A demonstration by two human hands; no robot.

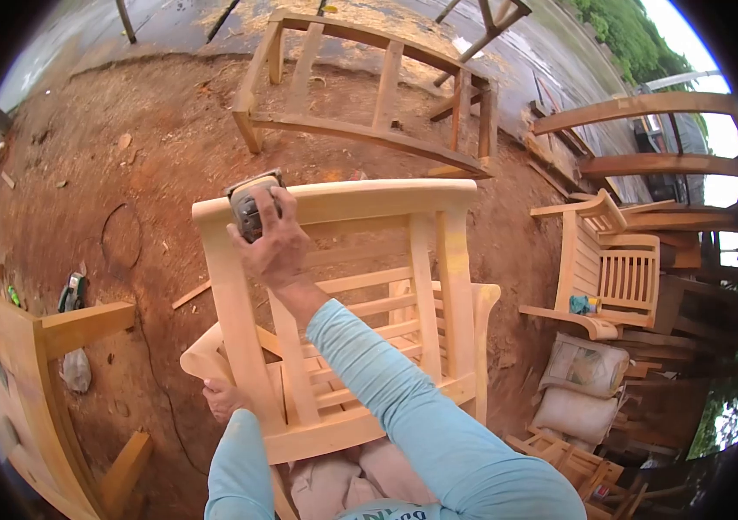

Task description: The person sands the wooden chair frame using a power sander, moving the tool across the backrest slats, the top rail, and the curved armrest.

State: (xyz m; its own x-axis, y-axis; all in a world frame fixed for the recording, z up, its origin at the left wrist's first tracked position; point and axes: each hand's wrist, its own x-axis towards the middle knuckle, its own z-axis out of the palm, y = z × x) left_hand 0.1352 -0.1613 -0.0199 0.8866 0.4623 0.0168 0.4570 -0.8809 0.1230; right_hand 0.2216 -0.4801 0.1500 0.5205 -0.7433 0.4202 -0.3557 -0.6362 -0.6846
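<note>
A pale wooden chair (325,440) stands before me, its slatted back facing up toward me. At the left end of its top rail, my right hand (275,243) is closed over a dark palm sander (248,208). The sander's base rests on or against the rail's corner; its underside is hidden. Lower down, my left hand (224,399) is wrapped round the chair's left side, close under the curved armrest (204,348). Part of that hand is hidden behind the frame.
Beyond the chair lies a rough wooden frame (334,124) on reddish dirt. Another slatted chair (585,251) stands right, near stuffed sacks (578,414). Wooden furniture (35,390) stands left, beside a green-and-black tool (72,292). A thin cord (154,377) crosses the ground.
</note>
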